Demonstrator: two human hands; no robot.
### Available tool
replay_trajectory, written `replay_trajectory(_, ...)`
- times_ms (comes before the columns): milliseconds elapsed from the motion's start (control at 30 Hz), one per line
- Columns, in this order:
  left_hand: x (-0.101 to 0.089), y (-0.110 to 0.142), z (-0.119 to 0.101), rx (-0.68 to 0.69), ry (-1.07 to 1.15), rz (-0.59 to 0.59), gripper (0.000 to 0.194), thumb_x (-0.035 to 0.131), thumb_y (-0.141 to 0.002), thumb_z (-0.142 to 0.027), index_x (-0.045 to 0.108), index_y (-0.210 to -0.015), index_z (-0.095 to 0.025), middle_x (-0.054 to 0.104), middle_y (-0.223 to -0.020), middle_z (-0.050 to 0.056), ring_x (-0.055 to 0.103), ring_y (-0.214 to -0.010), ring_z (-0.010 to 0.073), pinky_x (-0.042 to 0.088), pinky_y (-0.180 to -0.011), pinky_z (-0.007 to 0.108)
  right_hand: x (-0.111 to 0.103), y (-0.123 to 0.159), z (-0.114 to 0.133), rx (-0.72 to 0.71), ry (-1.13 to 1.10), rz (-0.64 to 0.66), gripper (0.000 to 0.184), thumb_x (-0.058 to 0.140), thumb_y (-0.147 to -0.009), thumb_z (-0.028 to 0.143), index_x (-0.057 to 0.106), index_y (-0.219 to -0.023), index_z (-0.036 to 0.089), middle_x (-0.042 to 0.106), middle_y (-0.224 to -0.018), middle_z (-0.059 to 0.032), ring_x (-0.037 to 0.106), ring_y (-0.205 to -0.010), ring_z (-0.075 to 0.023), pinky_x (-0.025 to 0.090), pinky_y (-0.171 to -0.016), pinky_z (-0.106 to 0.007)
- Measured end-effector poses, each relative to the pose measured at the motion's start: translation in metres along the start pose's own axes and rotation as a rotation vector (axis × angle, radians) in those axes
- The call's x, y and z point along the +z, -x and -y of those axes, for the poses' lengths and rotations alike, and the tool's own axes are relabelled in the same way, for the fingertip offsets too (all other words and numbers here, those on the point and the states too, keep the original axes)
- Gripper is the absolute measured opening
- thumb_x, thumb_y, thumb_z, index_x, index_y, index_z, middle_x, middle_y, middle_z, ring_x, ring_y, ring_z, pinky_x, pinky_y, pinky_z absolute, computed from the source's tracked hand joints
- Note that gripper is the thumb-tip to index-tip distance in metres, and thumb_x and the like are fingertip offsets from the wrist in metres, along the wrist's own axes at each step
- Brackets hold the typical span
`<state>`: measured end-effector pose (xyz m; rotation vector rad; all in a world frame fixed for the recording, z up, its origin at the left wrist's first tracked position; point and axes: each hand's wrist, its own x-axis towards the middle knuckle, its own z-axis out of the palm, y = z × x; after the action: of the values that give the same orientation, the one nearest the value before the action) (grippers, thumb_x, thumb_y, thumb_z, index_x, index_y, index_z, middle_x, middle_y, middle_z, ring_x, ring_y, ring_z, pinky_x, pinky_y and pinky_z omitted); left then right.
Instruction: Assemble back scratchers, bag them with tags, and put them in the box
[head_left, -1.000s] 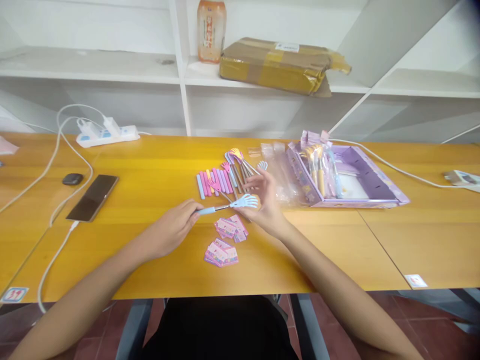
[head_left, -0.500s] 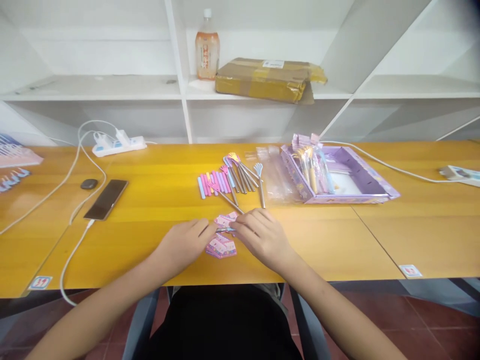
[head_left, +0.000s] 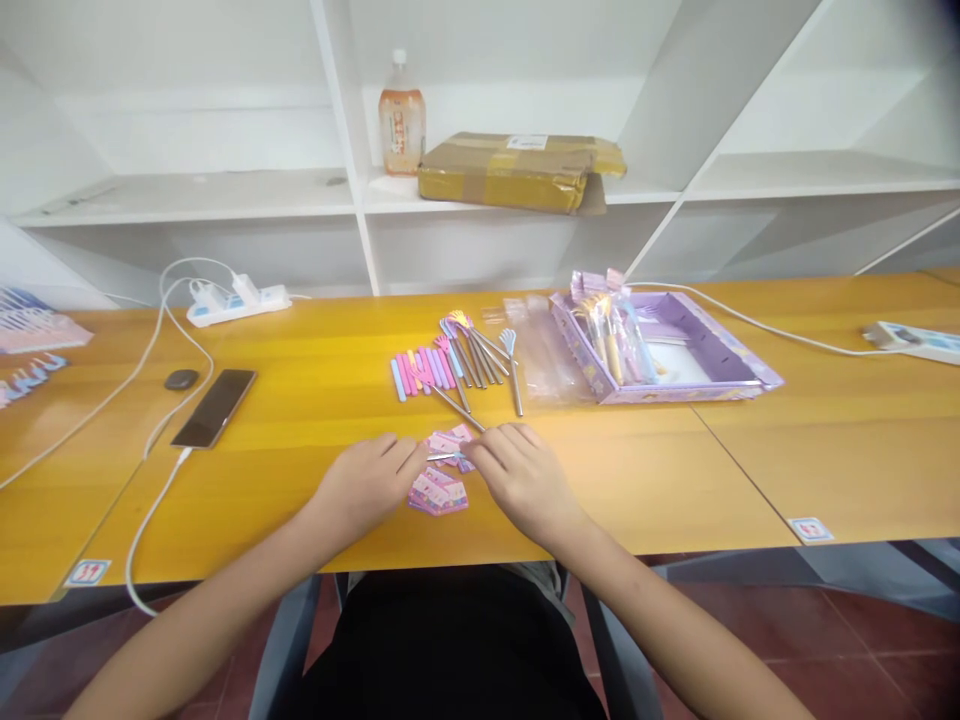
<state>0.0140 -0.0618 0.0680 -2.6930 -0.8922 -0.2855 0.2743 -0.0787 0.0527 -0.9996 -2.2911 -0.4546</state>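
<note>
A yellow-brown table (head_left: 637, 490) bears an open purple box (head_left: 754, 385). Above and left of the box, on a shelf (head_left: 641, 200), sits a taped carton (head_left: 502, 180) with a white label, its print too small to read; farther left stands a bottle (head_left: 403, 135), its orange lettering blurred. In front and left of the box, the left hand (head_left: 367, 485) and right hand (head_left: 521, 482) each pinch one end of a back scratcher (head_left: 442, 457), silver leftward, pale blue rightward. Beneath it lie printed pink cards (head_left: 439, 492), the words illegible. A sticker (head_left: 810, 529), its number unclear, is nearer the table's front edge than the box.
</note>
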Motion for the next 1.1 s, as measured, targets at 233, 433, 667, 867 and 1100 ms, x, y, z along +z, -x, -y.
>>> replay_trajectory(233,-0.012,0.083,0.081,-0.038,-0.007,-0.137,0.025,0.055,-0.106,-0.010,0.070,-0.118,-0.026,0.073,-0.091,0.004,0.069,-0.080,0.0232,0.049,-0.062,0.033,-0.024,0.089,-0.120,0.162,0.194,-0.058,0.020,0.057,-0.106,0.010,0.070,-0.105,0.025,0.074,-0.097,-0.0067,0.060,-0.087,-0.0232,0.041,-0.081,-0.038)
replay_trajectory(433,-0.012,0.135,0.109,-0.085,-0.020,-0.094,0.017,0.061,-0.107,-0.018,0.072,-0.114,-0.029,0.074,-0.088,0.002,0.071,-0.078,0.0235,0.050,-0.062,0.033,-0.045,0.165,-0.206,0.267,0.288,0.093,0.010,0.075,-0.103,0.026,0.074,-0.093,0.026,0.075,-0.085,-0.0061,0.066,-0.082,-0.0206,0.046,-0.081,-0.034)
replay_trajectory(667,0.005,0.129,0.109,-0.091,0.031,-0.043,0.021,0.053,-0.114,-0.034,0.067,-0.123,-0.022,0.078,-0.100,0.008,0.075,-0.089,0.0266,0.059,-0.078,0.039,-0.049,0.168,-0.189,0.301,0.255,0.074,0.006,0.079,-0.100,0.027,0.077,-0.106,0.028,0.082,-0.098,-0.0076,0.074,-0.090,-0.0217,0.052,-0.084,-0.033)
replay_trajectory(867,0.012,0.140,0.110,-0.092,-0.046,-0.001,0.024,0.048,-0.114,-0.030,0.068,-0.121,-0.018,0.074,-0.096,0.009,0.071,-0.086,0.0279,0.058,-0.081,0.041,-0.053,0.180,-0.186,0.392,0.222,0.034,0.008,0.074,-0.104,0.030,0.079,-0.102,0.024,0.082,-0.099,-0.0092,0.076,-0.094,-0.0225,0.054,-0.089,-0.033)
replay_trajectory(1100,0.022,0.127,0.089,-0.046,-0.023,-0.104,0.022,0.051,-0.113,-0.019,0.063,-0.131,-0.019,0.076,-0.104,0.008,0.073,-0.089,0.0228,0.057,-0.081,0.035,-0.030,0.164,-0.173,0.367,0.053,0.084,0.016,0.069,-0.107,0.034,0.078,-0.101,0.021,0.072,-0.088,-0.0066,0.066,-0.081,-0.0215,0.050,-0.077,-0.034)
